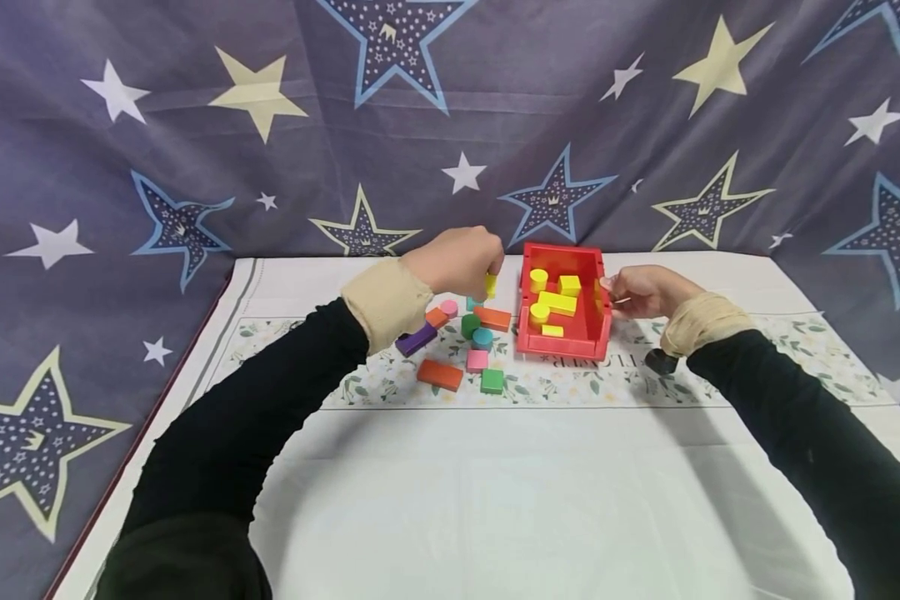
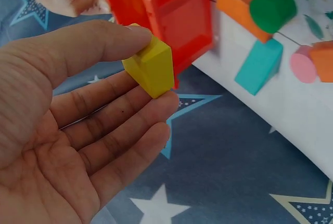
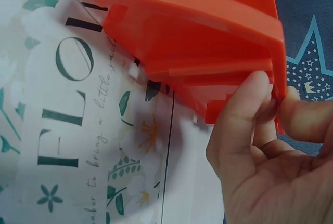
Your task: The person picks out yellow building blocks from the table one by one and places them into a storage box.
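Between thumb and fingers, my left hand (image 1: 461, 257) pinches a yellow block (image 2: 151, 65), held up just left of the red bin (image 1: 570, 333). Several yellow pieces lie inside the bin, among them cylinders (image 1: 538, 313) and a rectangular block (image 1: 557, 303). At the bin's right side, my right hand (image 1: 648, 292) grips the edge of its wall, thumb on one face and curled fingers on the other, as the right wrist view shows. In the head view the left hand hides most of its yellow block.
Left of the bin lie loose blocks: an orange one (image 1: 440, 375), a purple one (image 1: 416, 340), a green cube (image 1: 492, 382), a pink cube (image 1: 477, 360) and others. A small black object (image 1: 661, 362) sits near the right wrist. A star-patterned cloth (image 1: 450, 125) hangs behind the table.
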